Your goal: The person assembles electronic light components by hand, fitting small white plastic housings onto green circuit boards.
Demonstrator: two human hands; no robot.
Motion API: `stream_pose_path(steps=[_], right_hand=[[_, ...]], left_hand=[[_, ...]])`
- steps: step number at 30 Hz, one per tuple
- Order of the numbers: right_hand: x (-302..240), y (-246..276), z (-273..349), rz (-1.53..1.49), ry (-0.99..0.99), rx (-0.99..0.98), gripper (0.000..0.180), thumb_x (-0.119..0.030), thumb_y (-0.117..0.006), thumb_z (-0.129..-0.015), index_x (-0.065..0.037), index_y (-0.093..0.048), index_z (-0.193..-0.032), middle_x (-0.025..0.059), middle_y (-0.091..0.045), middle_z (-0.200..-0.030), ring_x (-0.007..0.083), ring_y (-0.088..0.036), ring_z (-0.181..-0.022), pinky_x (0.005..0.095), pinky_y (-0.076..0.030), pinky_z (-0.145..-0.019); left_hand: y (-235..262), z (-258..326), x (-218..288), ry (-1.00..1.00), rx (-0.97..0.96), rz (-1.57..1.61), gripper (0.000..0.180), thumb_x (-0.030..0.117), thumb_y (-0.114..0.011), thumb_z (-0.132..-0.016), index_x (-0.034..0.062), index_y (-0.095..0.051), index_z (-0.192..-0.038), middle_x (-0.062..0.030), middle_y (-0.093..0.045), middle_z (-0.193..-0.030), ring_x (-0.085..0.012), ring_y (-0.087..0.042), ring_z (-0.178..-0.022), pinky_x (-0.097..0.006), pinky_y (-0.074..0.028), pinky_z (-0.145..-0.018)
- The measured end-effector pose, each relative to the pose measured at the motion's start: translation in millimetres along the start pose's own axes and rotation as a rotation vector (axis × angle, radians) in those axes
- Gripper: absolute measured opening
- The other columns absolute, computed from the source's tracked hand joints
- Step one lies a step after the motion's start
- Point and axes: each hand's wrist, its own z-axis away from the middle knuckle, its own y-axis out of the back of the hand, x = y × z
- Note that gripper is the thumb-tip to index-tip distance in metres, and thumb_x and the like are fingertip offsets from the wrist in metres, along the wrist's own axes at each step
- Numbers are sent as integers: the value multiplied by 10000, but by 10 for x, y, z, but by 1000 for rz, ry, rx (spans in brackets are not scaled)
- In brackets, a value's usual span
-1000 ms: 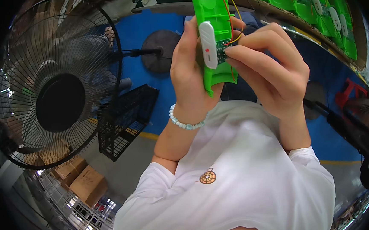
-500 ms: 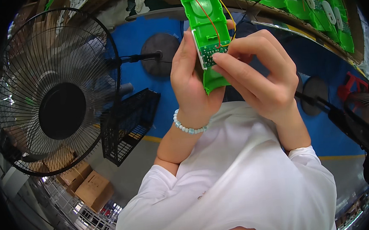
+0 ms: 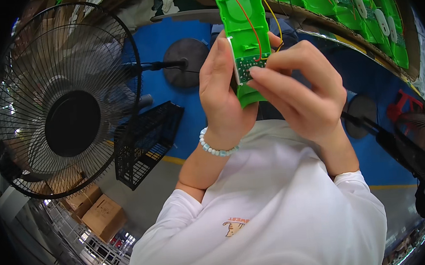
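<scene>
My left hand [image 3: 223, 90] is closed around the lower part of a long green plastic housing [image 3: 243, 29], its thumb along the white strip [image 3: 235, 59] on the housing's left edge. Inside the housing lies a small green circuit board [image 3: 247, 69] dotted with solder points. A red wire [image 3: 250, 21] and a yellow wire [image 3: 274, 20] run up from the board. My right hand [image 3: 308, 86] is bent over the board with thumb and forefinger pressed together at its surface; whatever they grip, if anything, is hidden.
A cardboard tray [image 3: 308, 15] at the upper right holds several similar green housings [image 3: 387, 19] with wires. A large black fan [image 3: 71, 122] stands at the left beside a black crate [image 3: 149, 142]. Cardboard boxes [image 3: 103, 216] are at the lower left; a red object [image 3: 403, 104] is at the right.
The housing and both hands have shifted slightly to the right in the picture. My right fingertips stay at the board, and my left hand keeps its hold.
</scene>
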Motion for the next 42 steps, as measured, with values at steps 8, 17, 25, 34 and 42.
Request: stream_pose_path(steps=[8, 17, 25, 34, 42], right_hand=[[-232, 178, -21, -11, -498, -39, 586, -125, -851, -628, 30, -621, -1144, 175, -593, -1119, 294, -617, -927, 347, -534, -732], [-226, 408, -173, 161, -547, -35, 536, -100, -824, -653, 55, -609, -1119, 157, -593, -977, 283, -615, -822, 337, -519, -690], [375, 1370, -279, 875, -735, 236, 412, -248, -758, -783, 47, -627, -1039, 145, -589, -878, 293, -600, -799, 382, -466, -695], [492, 1265, -147, 976, -766, 33, 431, -286, -757, -765, 53, -659, -1013, 146, -595, -930, 308, -622, -787, 402, -491, -690], [450, 1428, -239, 956, -786, 27, 394, -257, -765, -750, 23, -668, -1010, 118, -580, -884, 289, -614, -776, 376, -488, -680]], left_hand=[[-128, -42, -71, -282, -117, 44, 457, 336, -372, -1029, -6, -368, -1332, -217, -534, -1230, -292, -570, -1104, -420, -470, -958], [-136, -74, -127, -490, -162, -404, 523, 124, -464, -983, -40, -266, -1439, -245, -447, -1365, -360, -433, -1291, -468, -347, -1080], [58, -171, -105, -414, -1, -518, 302, 13, -462, -920, -65, -568, -1192, -166, -658, -983, -248, -635, -940, -386, -491, -909], [163, -276, -25, -487, 53, -526, 281, -28, -472, -898, -57, -594, -1150, -142, -659, -923, -199, -628, -870, -324, -487, -842], [215, -273, 15, -488, 67, -544, 256, -14, -434, -935, -66, -595, -1128, -135, -633, -908, -212, -604, -859, -358, -508, -823]])
